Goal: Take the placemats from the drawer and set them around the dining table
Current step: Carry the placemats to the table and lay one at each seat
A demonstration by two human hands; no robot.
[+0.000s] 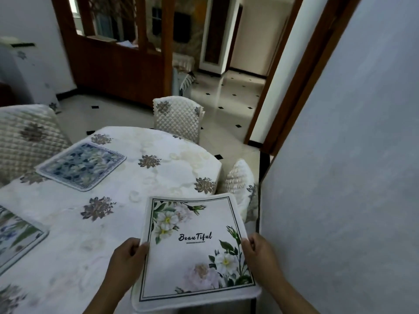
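A white placemat (195,250) printed with flowers and the word "Beautiful" hangs over the near right edge of the dining table (140,177). My left hand (127,257) grips its left edge and my right hand (258,252) grips its right edge. A blue patterned placemat (81,166) lies flat on the table's far left side. Another floral placemat (18,239) lies at the left edge of view, partly cut off. The table wears a white quilted cloth with grey flower motifs.
Quilted chairs stand around the table: one at the far side (179,118), one at the right (240,186), one at the left (25,137). A pale wall (351,177) rises close on my right. A tiled floor and a wooden partition (118,64) lie beyond.
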